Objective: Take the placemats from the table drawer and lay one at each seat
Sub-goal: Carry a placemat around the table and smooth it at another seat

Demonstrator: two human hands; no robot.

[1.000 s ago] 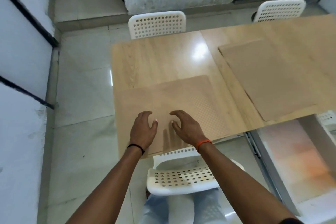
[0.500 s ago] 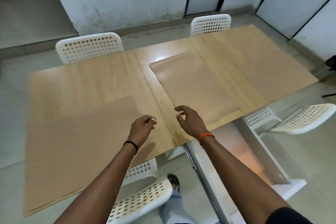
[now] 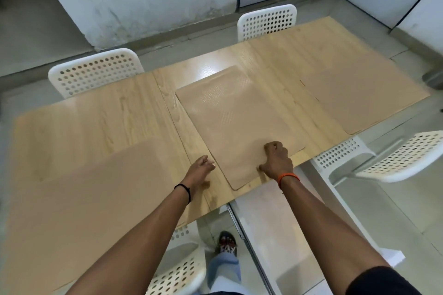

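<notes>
Three tan placemats lie on the light wooden table (image 3: 96, 112). The left placemat (image 3: 96, 199) lies flat at the near-left seat. The middle placemat (image 3: 235, 132) lies slanted near the table's centre. At the right end lies the right placemat (image 3: 359, 103). My right hand (image 3: 278, 163) rests on the middle placemat's near edge, fingers curled on top and thumb at the rim, gripping it. My left hand (image 3: 200, 170) hovers over bare table just left of that mat, loosely curled and holding nothing.
White perforated chairs stand at the far left (image 3: 96, 72), far right (image 3: 267, 21), near right (image 3: 395, 158) and below me (image 3: 177, 268). The white table drawer (image 3: 275, 223) is pulled open under the near edge. My foot is on the tiled floor.
Both hands left the left placemat and moved right to the middle one. My right hand came down onto its near edge. My view swung right.
</notes>
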